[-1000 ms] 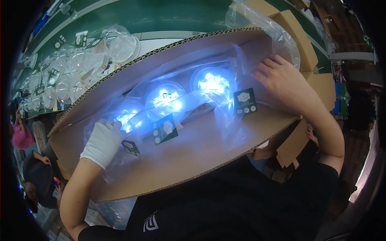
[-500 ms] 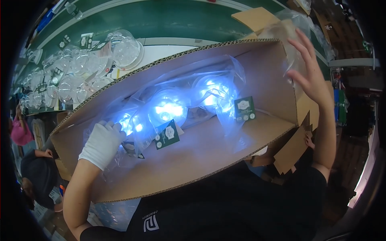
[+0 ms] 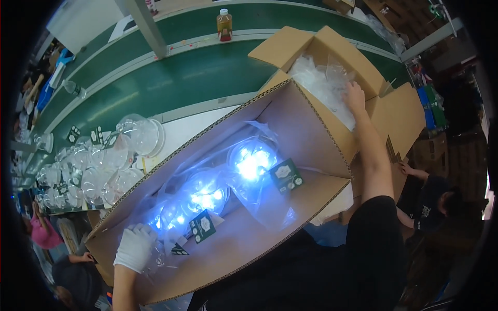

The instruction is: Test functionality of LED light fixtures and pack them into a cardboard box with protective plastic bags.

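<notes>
A long open cardboard box lies tilted in front of me. Inside it, three glowing blue-white lights sit in clear plastic bags, with green printed tags attached. My left hand, in a white glove, is closed at the left end of the box, its fingers curled on the leftmost bagged light. My bare right hand reaches past the box's far right end into a second cardboard box. Its bent fingers are closed on clear plastic bags piled in there.
Several clear domed globes with tags crowd the green bench at left. A bottle of amber liquid stands near a metal post at the back. Other people work at far left and at right, one beside cardboard flaps.
My right hand has gone from open and spread beside the box to the plastic bags in the second box. The view has shifted right; my left hand stays on the leftmost light.
</notes>
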Available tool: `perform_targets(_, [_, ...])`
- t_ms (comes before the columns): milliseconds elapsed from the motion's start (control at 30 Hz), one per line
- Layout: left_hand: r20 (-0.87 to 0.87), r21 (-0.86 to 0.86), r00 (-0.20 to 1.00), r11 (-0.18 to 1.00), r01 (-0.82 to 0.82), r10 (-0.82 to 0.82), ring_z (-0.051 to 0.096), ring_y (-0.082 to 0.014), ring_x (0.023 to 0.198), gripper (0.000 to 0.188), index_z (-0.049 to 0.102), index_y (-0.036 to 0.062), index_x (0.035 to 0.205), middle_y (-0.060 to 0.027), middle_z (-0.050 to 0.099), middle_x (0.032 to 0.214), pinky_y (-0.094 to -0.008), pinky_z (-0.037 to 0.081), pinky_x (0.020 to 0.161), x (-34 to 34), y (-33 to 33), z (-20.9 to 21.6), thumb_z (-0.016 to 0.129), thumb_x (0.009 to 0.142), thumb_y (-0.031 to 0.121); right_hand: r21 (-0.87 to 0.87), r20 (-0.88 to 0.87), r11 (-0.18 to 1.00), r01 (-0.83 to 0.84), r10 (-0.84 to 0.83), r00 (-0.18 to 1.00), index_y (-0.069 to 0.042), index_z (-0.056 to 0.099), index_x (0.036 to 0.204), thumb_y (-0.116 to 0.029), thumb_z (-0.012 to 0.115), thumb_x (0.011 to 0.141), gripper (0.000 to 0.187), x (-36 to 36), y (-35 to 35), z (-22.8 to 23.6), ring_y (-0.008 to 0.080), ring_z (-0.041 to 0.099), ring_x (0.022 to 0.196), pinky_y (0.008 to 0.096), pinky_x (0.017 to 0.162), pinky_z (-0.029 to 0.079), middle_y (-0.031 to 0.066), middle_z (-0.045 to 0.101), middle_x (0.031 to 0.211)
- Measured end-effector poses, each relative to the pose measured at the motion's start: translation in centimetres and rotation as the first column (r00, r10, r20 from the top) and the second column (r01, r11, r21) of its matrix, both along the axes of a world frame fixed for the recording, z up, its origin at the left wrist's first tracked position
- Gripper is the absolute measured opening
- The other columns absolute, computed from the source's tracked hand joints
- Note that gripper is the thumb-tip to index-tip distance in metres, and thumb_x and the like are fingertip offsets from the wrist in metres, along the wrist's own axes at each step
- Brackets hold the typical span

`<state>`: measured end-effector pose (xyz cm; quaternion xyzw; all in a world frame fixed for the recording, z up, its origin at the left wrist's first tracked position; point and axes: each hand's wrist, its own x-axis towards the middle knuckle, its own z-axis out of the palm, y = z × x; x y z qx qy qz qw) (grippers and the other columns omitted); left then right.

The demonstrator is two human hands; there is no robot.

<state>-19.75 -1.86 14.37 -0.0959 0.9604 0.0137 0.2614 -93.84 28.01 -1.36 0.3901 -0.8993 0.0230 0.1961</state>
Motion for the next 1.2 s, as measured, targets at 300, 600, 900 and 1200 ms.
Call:
perform_targets(300, [0.002,-0.11,0.998,0.992,-0.061,0.061,0.063,-0.0287,0.094,0.011,0.066,0.0108,0.088,-0.0098,0.063,0.094,-0.0435,0.049,0.082,1.1,1.2,3.2,0.063,0.079,0.017,0.313,0.055,0.945,0.1,-0.123,0.991,-0.002,0.071,0.093,-0.024,0.051,0.1,0.031,-3.4,-3.1,6.7,0.039,0.07,0.096,0.0488,0.079,0.054,0.0251,0.071,0.095])
perform_targets(600, [0.052,-0.152,0.988,0.979,-0.137,0.146,0.064,-0.025,0.093,0.014,0.067,0.0109,0.09,-0.0063,0.063,0.097,-0.0407,0.051,0.08,0.8,0.8,2.8,0.067,0.077,0.017,0.121,0.628,0.475,-0.872,0.643,0.438,0.002,0.062,0.108,-0.038,0.078,0.087,0.048,29.2,-11.6,29.0,0.0254,0.066,0.091,0.0331,0.077,0.052,0.0117,0.066,0.101])
perform_targets(900, [0.203,-0.295,0.967,0.951,-0.089,0.154,0.066,-0.0226,0.09,0.011,0.068,0.0112,0.091,-0.0042,0.066,0.093,-0.039,0.052,0.077,2.6,1.3,2.2,0.066,0.082,0.017,0.473,0.63,0.005,-0.881,0.697,0.342,0.0,0.067,0.102,-0.015,0.064,0.088,0.021,32.1,-12.2,19.4,0.0271,0.066,0.097,0.0373,0.08,0.055,0.0136,0.065,0.101])
perform_targets(1200, [0.365,-0.342,0.897,0.932,-0.117,0.247,0.071,-0.0239,0.087,0.018,0.066,0.0058,0.1,-0.0123,0.07,0.098,-0.0393,0.054,0.071,1.0,1.0,0.8,0.065,0.085,0.014,0.435,0.817,-0.026,-0.9,0.431,0.382,-0.002,0.067,0.105,-0.014,0.065,0.09,0.019,32.6,-13.8,23.1,0.0299,0.064,0.111,0.0426,0.087,0.055,0.0136,0.065,0.113])
